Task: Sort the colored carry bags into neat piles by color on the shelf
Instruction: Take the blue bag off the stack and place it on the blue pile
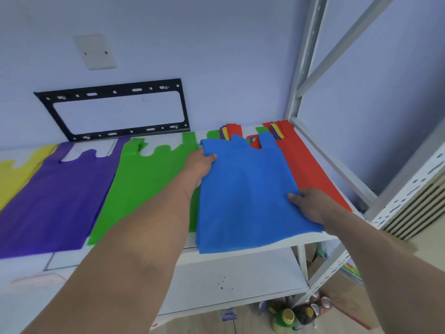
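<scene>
White shelf boards on a grey metal rack fill the view, set against a pale wall that carries a black mounting bracket and a blank cover plate. Along the shelf lie the bags, side by side from the left end to the right: a yellow bag at the far left, a purple bag partly over it, a green bag next, then a blue bag, with its near edge hanging just past the front edge of the shelf. Under the blue bag, toward the right end, sits the mixed pile — red on top, with yellow, purple and green handles showing at the back edge.

The left hand grips the blue bag at its left side near the handle, thumb curled over the top of the cloth and fingers tucked beneath. The right hand pinches the bag's right edge nearer the front, thumb on top and fingers hidden under the fabric. The bag lies nearly flat between them, overlapping the green bag's right edge.

Below, a lower shelf board is spotted with dark marks, and bottles and cans stand on the floor by the rack's right front post.
</scene>
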